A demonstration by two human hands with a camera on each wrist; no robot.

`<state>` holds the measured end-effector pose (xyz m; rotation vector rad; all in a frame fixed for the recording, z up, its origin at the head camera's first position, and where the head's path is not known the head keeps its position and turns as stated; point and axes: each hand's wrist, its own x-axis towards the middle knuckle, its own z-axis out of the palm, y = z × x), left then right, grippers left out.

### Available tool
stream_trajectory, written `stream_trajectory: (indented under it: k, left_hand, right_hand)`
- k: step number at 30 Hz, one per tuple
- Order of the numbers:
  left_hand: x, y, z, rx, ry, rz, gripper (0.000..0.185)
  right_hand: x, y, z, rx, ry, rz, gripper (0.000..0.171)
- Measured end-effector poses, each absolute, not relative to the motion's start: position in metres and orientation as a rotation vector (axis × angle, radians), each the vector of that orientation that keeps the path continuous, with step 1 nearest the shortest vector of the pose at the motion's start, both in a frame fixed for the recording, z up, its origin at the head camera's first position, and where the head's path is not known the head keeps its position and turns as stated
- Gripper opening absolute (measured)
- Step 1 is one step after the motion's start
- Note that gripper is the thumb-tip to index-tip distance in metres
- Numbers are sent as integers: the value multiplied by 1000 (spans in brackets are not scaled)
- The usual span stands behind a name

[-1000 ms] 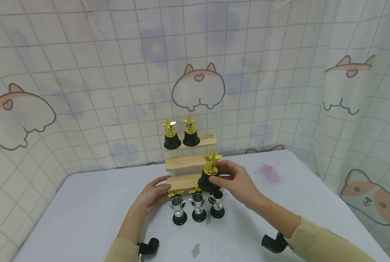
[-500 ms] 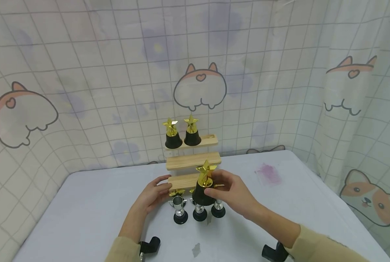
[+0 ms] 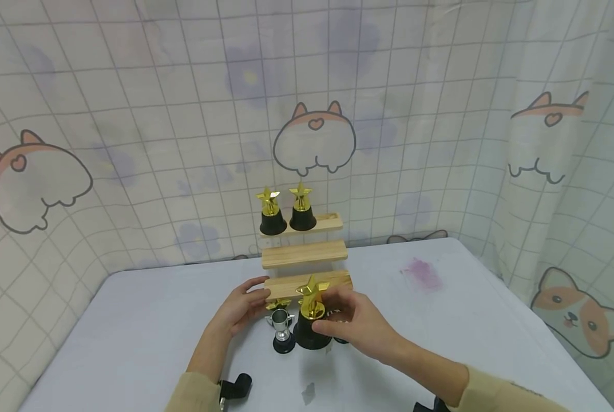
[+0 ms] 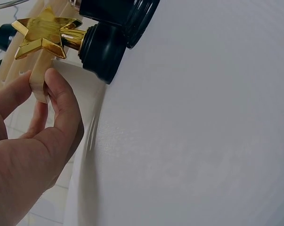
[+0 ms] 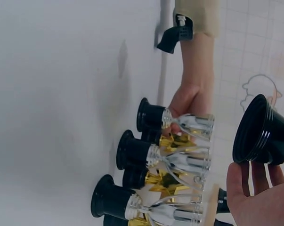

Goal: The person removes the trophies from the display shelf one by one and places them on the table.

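Observation:
My right hand grips a gold star trophy by its stem, low in front of the wooden three-step shelf. Its black base hangs off the table, above the row of silver cup trophies. In the head view only the left silver cup shows; the held trophy and my hand hide the others. My left hand pinches the left end of the lowest step. Two star trophies stand on the top step. More star trophies stand behind the cups.
The white table carries a pink stain at the right and a small grey mark near the front. Cat-print curtains close in the back and both sides. The middle step is bare.
My right hand has brought the star trophy down and to the left, from beside the middle step to just over the silver cups. The left hand has stayed on the lowest step.

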<state>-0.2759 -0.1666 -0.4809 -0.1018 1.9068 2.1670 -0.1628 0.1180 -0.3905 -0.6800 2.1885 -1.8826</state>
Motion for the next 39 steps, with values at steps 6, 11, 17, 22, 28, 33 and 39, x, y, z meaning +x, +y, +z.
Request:
stream_trajectory:
  k: [6, 11, 17, 22, 28, 33, 39]
  left_hand:
    - [-275, -166, -480, -105, 1909, 2166, 53]
    - [-275, -167, -481, -95, 1915, 2166, 53]
    - [-276, -168, -481, -81, 1918, 2164, 53]
    - [-277, -168, -481, -77, 1920, 2159, 53]
    - [-277, -168, -480, -75, 1910, 2164, 54]
    - [-276, -168, -480, -82, 1913, 2156, 54]
    - [-277, -168, -481, -82, 1907, 2162, 54]
  right_hand:
    - [-159, 114, -397, -648, 2154, -1862, 42]
    - [-155, 111, -404, -636, 2068, -1868, 42]
    - [-150, 106, -411, -629, 2069, -1836, 43]
    - [-147, 101, -420, -620, 2078, -1822, 41]
    - [-147, 95, -435, -585, 2105, -1811, 38]
    - [-148, 91, -446, -510, 2061, -1811, 37]
    - [-148, 87, -454, -477, 2044, -1797, 36]
